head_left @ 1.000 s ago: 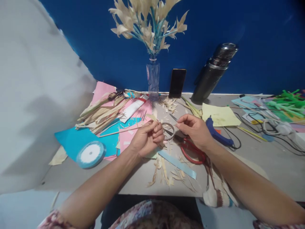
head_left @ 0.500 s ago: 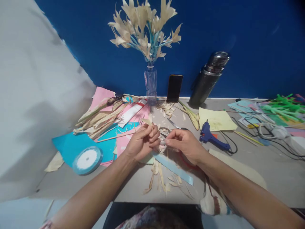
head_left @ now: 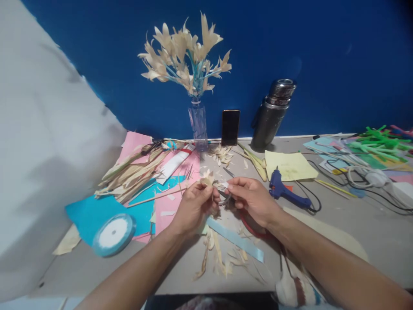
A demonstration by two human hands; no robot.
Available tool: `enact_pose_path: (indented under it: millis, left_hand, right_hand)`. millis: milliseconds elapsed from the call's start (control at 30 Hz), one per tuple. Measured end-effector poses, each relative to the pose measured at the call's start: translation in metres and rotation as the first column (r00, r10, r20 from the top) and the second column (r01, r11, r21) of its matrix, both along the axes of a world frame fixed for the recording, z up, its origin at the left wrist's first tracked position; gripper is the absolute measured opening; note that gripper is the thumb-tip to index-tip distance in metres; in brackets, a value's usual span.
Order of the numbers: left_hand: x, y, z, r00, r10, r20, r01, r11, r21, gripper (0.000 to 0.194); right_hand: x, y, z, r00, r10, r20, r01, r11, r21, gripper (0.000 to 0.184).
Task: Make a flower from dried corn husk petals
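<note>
My left hand (head_left: 200, 201) is closed around the base of a small pale flower (head_left: 208, 177) that looks made of dried husk, its petals pointing up. Just to its right, my right hand (head_left: 253, 199) pinches thumb against forefinger. A whitish bit shows at those fingertips, too small to name. Beneath the right hand lies a pair of scissors with a red handle (head_left: 250, 224), partly covered. A light blue ribbon strip (head_left: 237, 240) and husk scraps (head_left: 217, 258) lie on the table below the hands.
Behind stand a clear bottle (head_left: 198, 122) of husk flowers, a phone (head_left: 230, 128) and a dark thermos (head_left: 272, 116). A blue glue gun (head_left: 288, 191) and its cord lie right. Dried husks (head_left: 135, 170), blue paper (head_left: 85, 217) and a ribbon spool (head_left: 114, 234) are left.
The view has tilted up and shifted right slightly. The flower in my left hand has turned, so its petals show more openly. A whitish bit now shows at my right fingertips.
</note>
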State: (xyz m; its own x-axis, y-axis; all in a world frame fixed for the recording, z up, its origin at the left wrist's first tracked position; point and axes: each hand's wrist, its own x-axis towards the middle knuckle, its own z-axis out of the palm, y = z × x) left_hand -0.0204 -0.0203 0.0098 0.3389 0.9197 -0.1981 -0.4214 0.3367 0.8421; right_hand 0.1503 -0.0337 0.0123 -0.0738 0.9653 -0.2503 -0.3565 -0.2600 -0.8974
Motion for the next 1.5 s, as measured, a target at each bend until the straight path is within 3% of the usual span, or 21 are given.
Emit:
enact_pose_path:
  millis: [133,367,567,733,933,1000,1100,1333,1500]
  left_hand:
    - [0.000,0.000,-0.002,0.992,0.051,-0.112,-0.042,0.996,0.077,0.032]
    - [0.001,-0.008,0.009,0.954,0.167,-0.248,-0.121,0.974,0.191,0.022]
    - [-0.003,0.001,0.001,0.912,0.228,-0.339,-0.117,0.940,0.319,0.013]
    - [-0.008,0.009,0.006,0.904,0.216,-0.369,-0.110,0.952,0.286,0.012]
    - [-0.035,0.012,0.021,0.764,0.280,-0.582,-0.065,0.930,0.362,0.008]
    - [-0.047,0.014,0.018,0.706,0.330,-0.627,-0.081,0.916,0.392,0.004]
    - [-0.058,0.017,0.010,0.562,0.415,-0.715,-0.088,0.890,0.447,0.005]
    - [-0.066,0.025,-0.010,0.467,0.454,-0.759,-0.085,0.877,0.472,0.006]
    - [-0.079,0.025,-0.004,0.233,0.504,-0.832,0.086,0.841,0.534,0.012]
  right_hand:
    - [0.001,0.002,-0.004,1.000,-0.001,-0.003,0.001,1.000,0.012,0.026]
    - [0.006,0.006,-0.002,0.996,-0.018,0.084,0.013,0.998,0.067,0.023]
    - [0.014,0.012,-0.003,0.990,-0.047,0.132,0.029,0.990,0.135,0.024]
    - [0.020,0.015,-0.002,0.988,-0.065,0.140,0.045,0.989,0.141,0.025]
    - [0.025,0.015,0.001,0.985,-0.060,0.165,0.035,0.988,0.149,0.025]
    - [0.026,0.015,0.002,0.983,-0.053,0.175,0.024,0.986,0.163,0.025]
    - [0.025,0.014,0.001,0.979,-0.043,0.198,0.006,0.984,0.180,0.024]
    - [0.022,0.015,-0.003,0.967,-0.026,0.253,-0.025,0.980,0.196,0.025]
    - [0.022,0.017,-0.003,0.970,-0.018,0.241,-0.031,0.980,0.195,0.024]
